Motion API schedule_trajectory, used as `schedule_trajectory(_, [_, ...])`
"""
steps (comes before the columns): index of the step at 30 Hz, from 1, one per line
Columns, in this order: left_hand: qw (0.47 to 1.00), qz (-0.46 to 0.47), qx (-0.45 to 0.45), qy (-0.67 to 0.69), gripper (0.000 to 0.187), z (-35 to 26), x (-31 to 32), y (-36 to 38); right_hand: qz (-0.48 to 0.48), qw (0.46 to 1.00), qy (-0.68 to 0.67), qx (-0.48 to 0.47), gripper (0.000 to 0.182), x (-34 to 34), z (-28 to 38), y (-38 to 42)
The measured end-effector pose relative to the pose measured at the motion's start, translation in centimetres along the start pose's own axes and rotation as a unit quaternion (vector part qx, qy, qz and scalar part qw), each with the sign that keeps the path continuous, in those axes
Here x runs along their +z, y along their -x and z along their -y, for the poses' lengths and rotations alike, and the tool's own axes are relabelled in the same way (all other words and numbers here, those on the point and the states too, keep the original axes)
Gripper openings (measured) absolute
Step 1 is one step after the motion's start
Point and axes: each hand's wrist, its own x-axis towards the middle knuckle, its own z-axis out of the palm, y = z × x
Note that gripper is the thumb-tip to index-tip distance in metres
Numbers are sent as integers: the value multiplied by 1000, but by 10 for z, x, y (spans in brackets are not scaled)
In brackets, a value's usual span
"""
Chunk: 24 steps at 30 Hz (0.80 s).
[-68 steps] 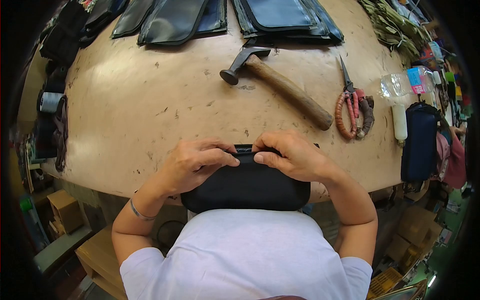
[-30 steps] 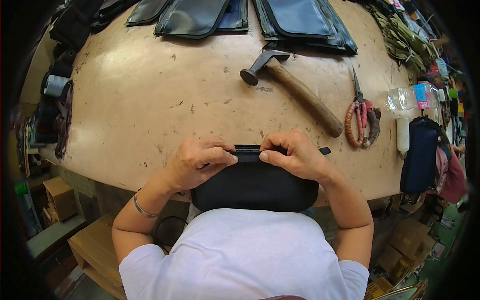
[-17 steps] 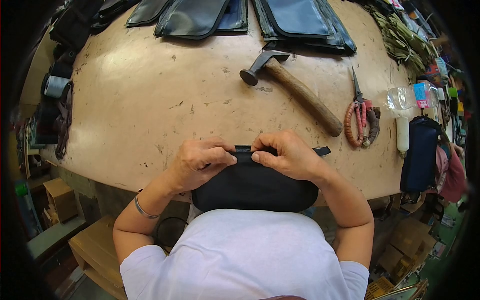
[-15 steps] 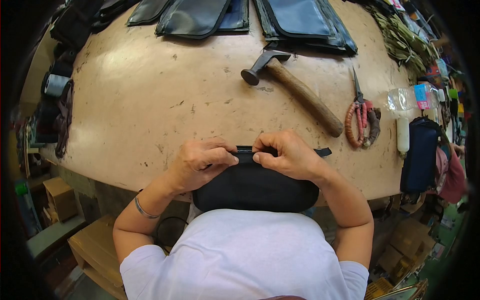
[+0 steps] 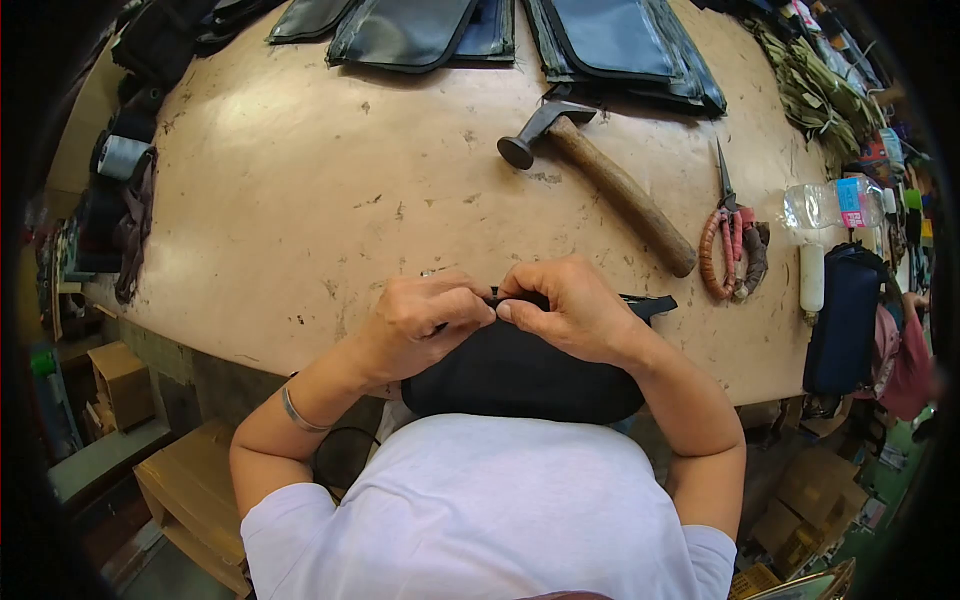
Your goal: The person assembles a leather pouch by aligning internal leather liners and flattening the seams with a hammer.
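Note:
A black fabric pouch (image 5: 530, 378) lies at the table's near edge, against my body. My left hand (image 5: 432, 318) pinches its far top edge, thumb against fingers. Close beside it, my right hand (image 5: 568, 308) pinches the same edge, and the two thumbs nearly meet. Between the fingertips only a short dark bit of that edge shows; the rest is hidden under the fingers. A black strip end (image 5: 655, 307) sticks out past my right wrist.
Beyond my hands lie a wooden-handled hammer (image 5: 625, 195) and scissors with wrapped handles (image 5: 728, 240). A plastic bottle (image 5: 835, 204), a white tube (image 5: 811, 277) and a dark blue pouch (image 5: 843, 320) sit at the right. Stacked dark panels (image 5: 630, 45) line the far side; a thread spool (image 5: 122, 157) is left.
My left hand has moved right along the pouch's edge, closing the gap to my right hand. The view has shifted slightly, so table items appear a little further right.

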Motion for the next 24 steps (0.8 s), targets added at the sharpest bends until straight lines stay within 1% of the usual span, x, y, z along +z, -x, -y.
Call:
schedule_trajectory(1, [1000,-8,-6,3,19,0,0,-1,-6,1000,7,-16,12,1,-1,0])
schedule_trajectory(3, [999,-24,-20,6,18,-1,-3,-1,-1,1000,-24,-7,12,1,-5,0])
schedule_trajectory(4, [999,-17,-23,13,19,0,-4,0,1,999,-40,-3,12,1,-7,0])
schedule_trajectory(7, [999,2,-31,37,20,3,-9,2,15,999,-30,21,16,-2,-2,1])
schedule_trajectory(10, [998,15,-31,49,23,5,-12,3,11,1000,-16,5,15,-3,-4,2])
schedule_trajectory(12, [998,28,-24,46,27,5,-14,5,18,999,-39,13,14,-3,-3,3])
schedule_trajectory(15, [975,65,-184,106,22,-10,-25,0,23,998,-51,-3,14,-4,-3,4])
schedule_trajectory(18, [966,95,-176,165,25,-3,-32,-1,28,998,-53,-15,13,-4,-1,4])
schedule_trajectory(21, [981,162,-93,40,24,-1,-43,-10,22,997,-65,-18,12,-2,-1,4])
schedule_trajectory(24, [964,163,-195,82,21,-5,-48,-13,18,998,-62,-20,12,-3,-2,5])
